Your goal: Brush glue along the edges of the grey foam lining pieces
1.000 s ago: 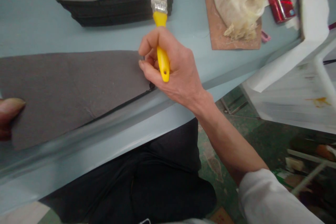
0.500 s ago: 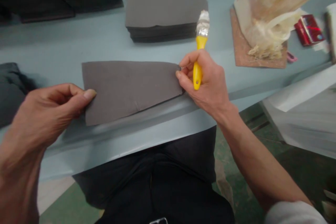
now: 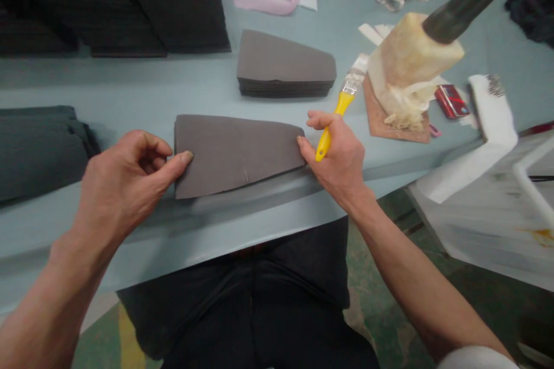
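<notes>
A tapered dark grey fabric piece [image 3: 238, 155] lies near the table's front edge, its wide end to the left. My left hand [image 3: 130, 179] pinches that wide end, thumb on top and fingers partly hidden. My right hand [image 3: 337, 155] keeps a yellow-handled paintbrush [image 3: 343, 105] tucked in it, the whitish bristles pointing up and away. The right thumb touches the narrow end of the piece, while the index finger is raised off it. Just beyond lies a neat stack of similar grey pieces [image 3: 285, 60].
A crusted whitish container [image 3: 389, 63] with a dark handle stands on a brown board [image 3: 381, 118] at right. Beside it are a red box [image 3: 451, 101] and a white strip [image 3: 493, 121]. Dark fabric stacks [image 3: 182, 17] fill the back left; folded dark cloth [image 3: 38, 150] lies left.
The view has shifted, showing more of the table's far side. My right index finger has lifted off the narrow end of the piece. The left pinch stays on the wide end.
</notes>
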The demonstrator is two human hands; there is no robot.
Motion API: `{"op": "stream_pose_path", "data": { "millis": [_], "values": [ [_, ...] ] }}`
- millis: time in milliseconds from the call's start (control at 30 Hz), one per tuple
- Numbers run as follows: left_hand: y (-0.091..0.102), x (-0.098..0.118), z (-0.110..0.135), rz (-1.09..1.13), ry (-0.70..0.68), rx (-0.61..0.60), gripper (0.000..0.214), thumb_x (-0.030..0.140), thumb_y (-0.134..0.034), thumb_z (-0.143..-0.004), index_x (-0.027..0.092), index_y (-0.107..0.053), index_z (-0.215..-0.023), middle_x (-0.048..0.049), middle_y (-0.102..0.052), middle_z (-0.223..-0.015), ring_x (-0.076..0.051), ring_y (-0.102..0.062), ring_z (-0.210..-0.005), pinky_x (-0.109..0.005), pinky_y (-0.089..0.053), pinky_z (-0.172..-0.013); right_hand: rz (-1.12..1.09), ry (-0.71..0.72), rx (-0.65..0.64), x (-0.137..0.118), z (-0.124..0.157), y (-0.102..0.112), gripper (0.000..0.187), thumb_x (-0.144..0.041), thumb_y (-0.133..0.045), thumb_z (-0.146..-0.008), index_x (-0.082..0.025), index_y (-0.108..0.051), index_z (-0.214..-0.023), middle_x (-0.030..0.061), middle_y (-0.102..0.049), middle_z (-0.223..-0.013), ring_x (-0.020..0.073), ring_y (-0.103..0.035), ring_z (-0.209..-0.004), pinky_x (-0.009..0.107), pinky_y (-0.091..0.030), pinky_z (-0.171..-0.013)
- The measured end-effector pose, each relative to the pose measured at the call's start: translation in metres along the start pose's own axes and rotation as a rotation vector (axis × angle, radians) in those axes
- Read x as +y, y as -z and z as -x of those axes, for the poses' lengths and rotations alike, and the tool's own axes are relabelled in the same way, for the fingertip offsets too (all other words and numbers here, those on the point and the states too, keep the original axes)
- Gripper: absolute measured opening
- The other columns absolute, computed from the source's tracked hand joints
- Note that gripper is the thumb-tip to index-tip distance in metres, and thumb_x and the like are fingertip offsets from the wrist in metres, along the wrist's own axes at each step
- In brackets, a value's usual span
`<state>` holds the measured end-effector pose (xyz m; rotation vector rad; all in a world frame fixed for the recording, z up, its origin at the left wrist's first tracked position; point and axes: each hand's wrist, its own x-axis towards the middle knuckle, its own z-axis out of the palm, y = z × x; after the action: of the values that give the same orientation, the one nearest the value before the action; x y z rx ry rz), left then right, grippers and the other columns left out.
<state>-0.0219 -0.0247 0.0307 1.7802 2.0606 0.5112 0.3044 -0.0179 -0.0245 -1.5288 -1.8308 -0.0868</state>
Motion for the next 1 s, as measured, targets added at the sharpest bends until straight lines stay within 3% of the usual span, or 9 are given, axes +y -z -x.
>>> {"op": "stream_pose_path", "data": {
  "millis": [100,200,267,400,567,767,1000],
  "values": [
    [0.000,-0.005,-0.002,-0.179,-0.185,0.071,0.050,0.062,-0.056,-0.088,0.020,-0.069,-0.114,-0.0088,-0.072,-0.103,-0.029,-0.069,-0.091,-0.040,-0.050,-0.080,0.058,0.121,0.007,0.001,-0.003,0.001,0.026,-0.021,-0.068,-0.093,-0.024,-0.062,-0.117,0.0109,-0.077,-0.138,0.0275,-0.075,-0.110,0.042,-0.059,-0.098],
    [0.000,-0.009,-0.006,-0.341,-0.474,0.165,0.058,0.057,-0.042,-0.100,0.014,-0.067,-0.129,-0.0204,-0.071,-0.128,-0.042,-0.068,-0.116,-0.054,-0.053,-0.099,0.115,0.206,-0.002,0.000,-0.006,0.002,0.023,-0.019,-0.066,-0.095,-0.023,-0.063,-0.117,0.0116,-0.077,-0.139,0.0286,-0.076,-0.112,0.042,-0.059,-0.096],
    [0.001,-0.010,-0.011,-0.430,-0.650,0.183,0.056,0.050,-0.037,-0.106,0.013,-0.063,-0.138,-0.0220,-0.066,-0.145,-0.045,-0.064,-0.128,-0.058,-0.052,-0.107,0.150,0.235,0.000,0.000,-0.007,0.003,0.021,-0.019,-0.064,-0.096,-0.022,-0.063,-0.116,0.0115,-0.078,-0.139,0.0287,-0.077,-0.110,0.041,-0.059,-0.094],
    [0.008,-0.006,-0.021,-0.564,-0.936,0.047,0.047,0.025,-0.039,-0.108,0.023,-0.051,-0.153,-0.0125,-0.046,-0.172,-0.037,-0.052,-0.151,-0.053,-0.046,-0.121,0.174,0.259,0.003,-0.001,-0.008,0.003,0.019,-0.019,-0.063,-0.096,-0.022,-0.064,-0.115,0.0120,-0.077,-0.139,0.0292,-0.077,-0.105,0.041,-0.059,-0.091],
    [0.015,0.021,-0.036,-0.717,-1.219,-0.188,0.066,0.005,-0.038,-0.101,0.027,-0.048,-0.163,-0.0077,-0.042,-0.176,-0.036,-0.046,-0.159,-0.051,-0.049,-0.118,0.176,0.230,-0.031,-0.001,-0.007,0.003,0.020,-0.019,-0.063,-0.096,-0.023,-0.065,-0.116,0.0120,-0.076,-0.142,0.0300,-0.077,-0.106,0.043,-0.058,-0.091],
    [0.009,0.040,-0.053,-0.791,-1.265,-0.459,0.082,0.002,-0.044,-0.093,0.039,-0.043,-0.167,0.0035,-0.038,-0.178,-0.032,-0.041,-0.162,-0.047,-0.050,-0.119,0.145,0.173,-0.076,-0.004,-0.007,0.004,0.022,-0.017,-0.063,-0.096,-0.023,-0.066,-0.116,0.0127,-0.075,-0.143,0.0304,-0.075,-0.109,0.044,-0.057,-0.095],
    [0.016,0.039,-0.062,-0.686,-1.252,-0.530,0.085,0.002,-0.041,-0.093,0.041,-0.037,-0.169,0.0059,-0.045,-0.175,-0.025,-0.044,-0.161,-0.040,-0.043,-0.126,0.158,0.164,-0.059,-0.006,-0.006,0.002,0.025,-0.016,-0.065,-0.094,-0.023,-0.068,-0.118,0.0112,-0.076,-0.142,0.0294,-0.075,-0.111,0.043,-0.057,-0.095]
  ]
}}
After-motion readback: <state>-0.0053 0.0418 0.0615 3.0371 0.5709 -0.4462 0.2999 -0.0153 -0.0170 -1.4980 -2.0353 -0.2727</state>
